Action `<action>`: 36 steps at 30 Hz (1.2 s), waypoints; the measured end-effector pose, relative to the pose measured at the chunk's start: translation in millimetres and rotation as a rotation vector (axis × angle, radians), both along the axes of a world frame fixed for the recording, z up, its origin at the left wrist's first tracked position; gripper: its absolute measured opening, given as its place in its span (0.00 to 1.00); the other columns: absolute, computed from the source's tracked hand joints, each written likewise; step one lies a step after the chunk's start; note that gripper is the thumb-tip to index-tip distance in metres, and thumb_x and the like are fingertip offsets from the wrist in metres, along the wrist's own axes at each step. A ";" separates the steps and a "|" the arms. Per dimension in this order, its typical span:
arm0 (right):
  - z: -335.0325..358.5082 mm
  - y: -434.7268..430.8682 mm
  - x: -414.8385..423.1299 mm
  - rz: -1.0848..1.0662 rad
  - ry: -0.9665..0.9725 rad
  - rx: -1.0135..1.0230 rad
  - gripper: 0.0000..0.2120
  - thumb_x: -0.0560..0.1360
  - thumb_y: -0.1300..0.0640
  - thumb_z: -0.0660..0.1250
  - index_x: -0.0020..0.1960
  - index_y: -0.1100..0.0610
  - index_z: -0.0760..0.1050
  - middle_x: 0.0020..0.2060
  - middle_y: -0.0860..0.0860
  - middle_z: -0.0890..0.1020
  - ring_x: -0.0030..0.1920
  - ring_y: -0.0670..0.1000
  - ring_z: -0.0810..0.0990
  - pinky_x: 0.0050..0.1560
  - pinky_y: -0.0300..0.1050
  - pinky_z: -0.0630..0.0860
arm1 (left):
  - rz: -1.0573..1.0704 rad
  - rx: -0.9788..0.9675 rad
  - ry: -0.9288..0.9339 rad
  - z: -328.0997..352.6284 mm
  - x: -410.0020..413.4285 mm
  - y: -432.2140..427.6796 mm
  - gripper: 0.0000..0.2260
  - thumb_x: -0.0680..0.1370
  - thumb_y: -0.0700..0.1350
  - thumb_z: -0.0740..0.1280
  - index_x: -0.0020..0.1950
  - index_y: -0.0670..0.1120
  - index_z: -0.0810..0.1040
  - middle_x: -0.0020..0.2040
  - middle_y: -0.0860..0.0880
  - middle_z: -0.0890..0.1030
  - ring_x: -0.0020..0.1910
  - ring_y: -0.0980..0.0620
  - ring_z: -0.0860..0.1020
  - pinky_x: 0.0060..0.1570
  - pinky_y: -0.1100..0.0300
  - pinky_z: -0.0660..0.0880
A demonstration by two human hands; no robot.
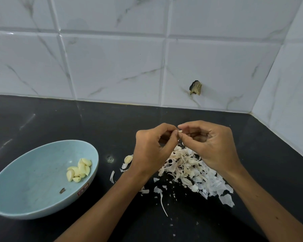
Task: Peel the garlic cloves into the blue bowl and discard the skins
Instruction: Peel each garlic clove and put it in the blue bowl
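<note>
While peeled cloves [79, 169] lie in the blue bowl [30, 173], left hand [152, 151] and right hand [212, 145] tight on one clove [180, 131].

Surface [59, 119] fills the lower half of the frame; tiled wall [112, 67] behind it, side wall [287, 102] at right, corner at right centre. Bowl [33, 172] sits on the surface at lower left. Peeled cloves [79, 170] heaped inside at its right side; small scrap [62, 190] in the bowl just below them. Skin pile [191, 172] lies on the surface right of centre, well apart from the bowl. Loose clove [128, 158] between bowl and pile, at the pile's left edge. Left hand [152, 147] and right hand [212, 145] meet above the pile, held clove [180, 131] pinched between their fingertips. Lump [196, 87] on the tiled wall, above the hands.
</note>
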State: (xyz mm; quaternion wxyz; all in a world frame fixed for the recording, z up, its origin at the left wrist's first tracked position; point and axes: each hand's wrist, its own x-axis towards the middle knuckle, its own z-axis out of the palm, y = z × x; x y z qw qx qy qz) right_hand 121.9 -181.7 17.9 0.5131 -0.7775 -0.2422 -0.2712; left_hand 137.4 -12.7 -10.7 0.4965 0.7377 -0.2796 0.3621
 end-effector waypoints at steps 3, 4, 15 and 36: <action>-0.2 0.0 0.1 0.019 0.001 0.011 0.06 0.72 0.62 0.77 0.49 0.57 0.86 0.39 0.47 0.87 0.40 0.48 0.87 0.43 0.39 0.83 | -0.004 -0.045 0.042 -1.2 1.1 -0.9 0.03 0.78 0.37 0.72 0.50 0.41 0.85 0.39 0.51 0.86 0.38 0.60 0.85 0.39 0.63 0.82; -0.1 0.2 0.1 0.023 0.005 0.019 0.05 0.72 0.62 0.77 0.48 0.57 0.86 0.39 0.47 0.87 0.40 0.48 0.87 0.43 0.38 0.82 | -0.002 -0.055 0.052 -0.9 1.4 -1.3 0.03 0.78 0.37 0.72 0.50 0.41 0.85 0.39 0.51 0.86 0.38 0.60 0.85 0.39 0.64 0.82; 3.3 -1.0 -1.1 0.088 0.096 0.170 0.05 0.72 0.64 0.77 0.47 0.59 0.85 0.40 0.52 0.87 0.41 0.50 0.87 0.44 0.38 0.81 | -0.026 -0.180 0.161 3.5 -0.9 -1.7 0.03 0.78 0.37 0.73 0.51 0.42 0.85 0.40 0.53 0.86 0.38 0.58 0.85 0.40 0.66 0.81; 6.1 -7.2 1.0 -0.048 0.164 0.211 0.04 0.72 0.57 0.77 0.46 0.55 0.85 0.39 0.52 0.87 0.38 0.52 0.86 0.44 0.43 0.82 | -0.082 -0.080 0.308 -2.9 -2.2 -6.0 0.10 0.82 0.38 0.67 0.62 0.46 0.82 0.44 0.52 0.87 0.44 0.59 0.85 0.46 0.64 0.81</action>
